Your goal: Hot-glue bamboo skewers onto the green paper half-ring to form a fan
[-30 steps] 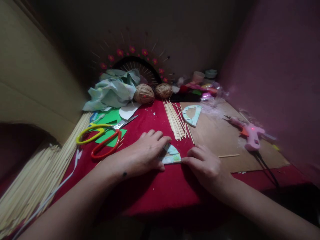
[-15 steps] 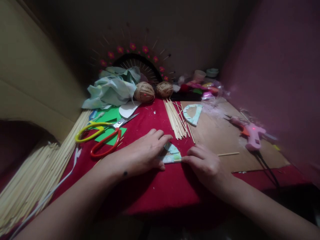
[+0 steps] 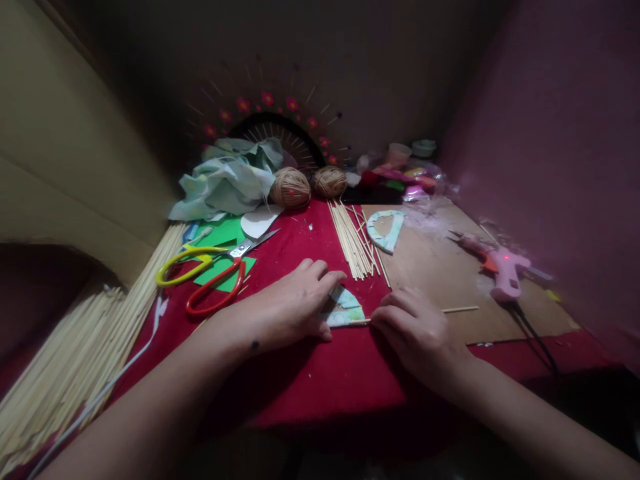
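Left hand [image 3: 305,300]: spread low over the red table cover [image 3: 320,393], it held the near cloth piece [image 3: 345,313] down, thumb by the near edge and fingers across the far side; the palm hid much of that piece.
Right hand [image 3: 413,327]: its fingers were drawn narrow, pinching the end of a thin stick [image 3: 361,321] just beside the piece's right corner; the fingertips themselves were hidden from view.
Cloth piece: pale green and blue, it lay on the red cover between the two hands, its straight edge toward the person, with the stick lying along that edge at the right corner.
Second cloth piece [image 3: 395,237]: curved, with an open-looking brown middle, it rested farther back on the cardboard [image 3: 425,280].
Short sticks [image 3: 353,243]: a loose bunch lay beyond the hands, to the left of the cardboard's edge.
Lone stick [image 3: 463,309]: it lay on the cardboard, just right of the right hand.
Glue gun [image 3: 507,270]: pink, with an orange trigger and a small red light, it lay at the right side of the cardboard.
Scissors [image 3: 239,252]: they lay with blades parted beside the left forearm, one handle yellow and one red, over green paper [image 3: 217,233].
Twine balls [image 3: 291,188]: two sat at the back, near the crumpled cloth [image 3: 225,183].
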Available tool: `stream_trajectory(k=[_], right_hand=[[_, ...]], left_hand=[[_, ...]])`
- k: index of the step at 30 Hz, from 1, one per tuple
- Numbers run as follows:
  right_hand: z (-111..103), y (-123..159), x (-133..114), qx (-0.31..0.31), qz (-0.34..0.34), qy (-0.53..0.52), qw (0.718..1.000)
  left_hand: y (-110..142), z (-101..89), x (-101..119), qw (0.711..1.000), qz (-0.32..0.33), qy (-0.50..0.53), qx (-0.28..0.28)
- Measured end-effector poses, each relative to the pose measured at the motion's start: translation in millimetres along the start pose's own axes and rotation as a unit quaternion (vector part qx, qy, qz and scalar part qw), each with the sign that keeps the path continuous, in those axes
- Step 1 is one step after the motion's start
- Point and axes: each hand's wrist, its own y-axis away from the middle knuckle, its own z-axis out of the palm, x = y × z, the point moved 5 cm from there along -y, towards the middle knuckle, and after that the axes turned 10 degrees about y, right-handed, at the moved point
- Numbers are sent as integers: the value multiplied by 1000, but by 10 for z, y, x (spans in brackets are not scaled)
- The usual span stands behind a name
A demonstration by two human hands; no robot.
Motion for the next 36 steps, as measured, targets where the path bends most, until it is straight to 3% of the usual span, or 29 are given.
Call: stream_trajectory(k=[5, 12, 36], right_hand=[[0, -24, 2, -30, 25, -44, 998], [9, -36, 27, -58, 79, -101, 990], [71, -93, 155, -87, 130, -149, 977]], left_hand=[[26, 12, 27, 1000, 19, 10, -1], [-14, 103, -4, 997, 31, 2, 68], [-74, 169, 52, 995, -1, -32, 93]])
